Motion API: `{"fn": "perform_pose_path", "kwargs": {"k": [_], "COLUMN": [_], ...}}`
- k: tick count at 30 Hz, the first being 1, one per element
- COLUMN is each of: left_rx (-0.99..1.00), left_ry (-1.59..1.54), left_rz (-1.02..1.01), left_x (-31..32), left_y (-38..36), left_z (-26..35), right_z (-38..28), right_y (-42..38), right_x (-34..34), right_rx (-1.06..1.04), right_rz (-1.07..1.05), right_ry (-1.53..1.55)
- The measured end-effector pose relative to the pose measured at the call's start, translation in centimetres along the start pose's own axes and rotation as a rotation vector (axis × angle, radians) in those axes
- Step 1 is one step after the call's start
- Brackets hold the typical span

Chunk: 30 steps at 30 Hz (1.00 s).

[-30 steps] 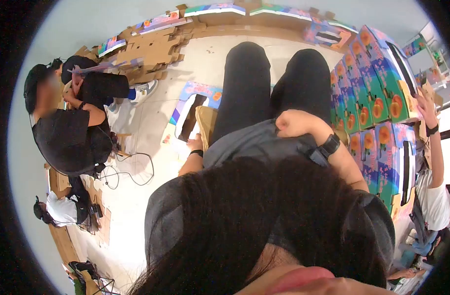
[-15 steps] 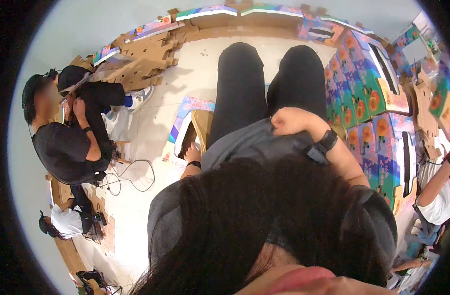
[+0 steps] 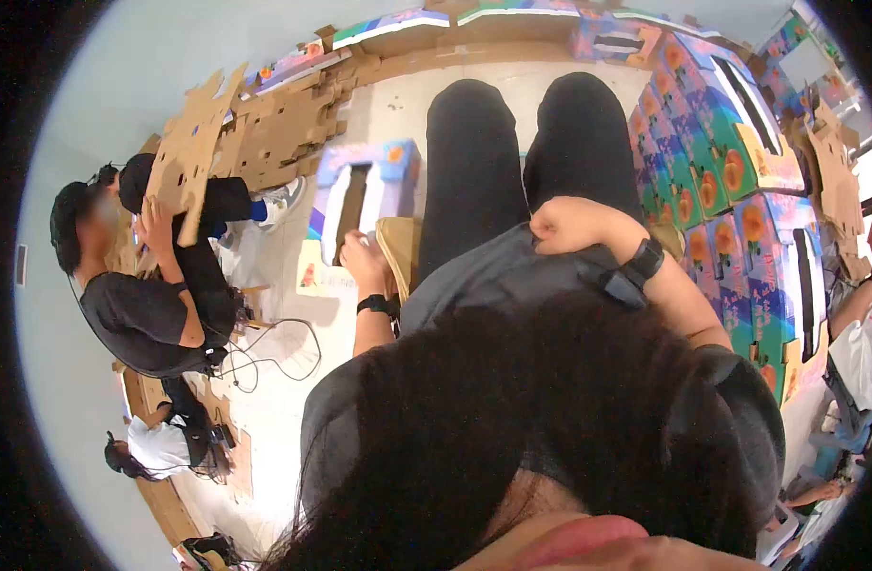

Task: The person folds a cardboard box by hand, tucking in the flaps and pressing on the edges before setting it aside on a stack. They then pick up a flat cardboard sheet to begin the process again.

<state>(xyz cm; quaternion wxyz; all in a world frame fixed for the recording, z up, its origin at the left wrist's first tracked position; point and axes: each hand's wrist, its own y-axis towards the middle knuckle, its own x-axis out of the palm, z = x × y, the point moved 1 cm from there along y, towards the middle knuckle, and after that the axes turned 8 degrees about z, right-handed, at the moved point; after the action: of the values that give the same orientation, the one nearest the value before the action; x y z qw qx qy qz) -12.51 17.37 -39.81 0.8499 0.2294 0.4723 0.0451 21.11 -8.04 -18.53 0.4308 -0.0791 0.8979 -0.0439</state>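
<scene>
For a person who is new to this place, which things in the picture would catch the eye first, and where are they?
Probably the tall stack of colourful boxes printed with fruit, on the wearer's right. Next comes a similar box on the wearer's left, with the left hand at its dark slot. Farther left, a seated co-worker in black holds a large brown cardboard sheet.

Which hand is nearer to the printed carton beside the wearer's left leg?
Left. The left hand is at the handle slot of the printed carton; the right hand is to its right, over the lap.
</scene>
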Motion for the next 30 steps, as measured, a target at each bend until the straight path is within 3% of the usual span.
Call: {"fn": "perform_pose_path", "kwargs": {"k": [2, 4, 8, 12, 14, 19, 22, 26, 30], "left_rx": [0.161, 0.332, 0.543, 0.689, 0.756, 0.85, 0.93, 1.048, 1.103], "left_ry": [-0.131, -0.191, -0.168, -0.327, -0.41, -0.399, -0.347, -0.372, -0.407], "left_rz": [0.198, 0.356, 0.461, 0.428, 0.376, 0.265, 0.222, 0.165, 0.111], "left_x": [-1.4, -6.2, -14.1, -19.3, -20.4, -20.1, -19.5, -18.9, -19.0], "left_y": [3.2, 5.8, 9.1, 9.1, 8.5, 6.4, 5.4, 5.9, 6.4], "left_z": [0.9, 6.1, 15.1, 21.8, 24.3, 29.1, 30.2, 30.6, 31.3], "right_z": [-0.1, 0.0, -0.2, -1.9, -3.4, -6.5, -6.8, -5.9, -4.8], "right_y": [-0.2, -0.3, -0.7, -2.3, -3.5, -8.9, -10.5, -9.6, -5.7], "right_x": [-0.5, -0.8, -0.9, -4.2, -7.3, -12.2, -12.8, -13.0, -12.0], "right_rx": [-0.002, -0.001, -0.009, -0.155, -0.351, -0.384, -0.418, -0.445, -0.408], "right_rz": [-0.006, -0.01, -0.027, 0.147, 0.547, 0.831, 1.144, 1.305, 1.273], "right_ry": [0.047, 0.084, 0.147, 0.138, -0.135, -0.114, -0.254, -0.499, -0.669]}}
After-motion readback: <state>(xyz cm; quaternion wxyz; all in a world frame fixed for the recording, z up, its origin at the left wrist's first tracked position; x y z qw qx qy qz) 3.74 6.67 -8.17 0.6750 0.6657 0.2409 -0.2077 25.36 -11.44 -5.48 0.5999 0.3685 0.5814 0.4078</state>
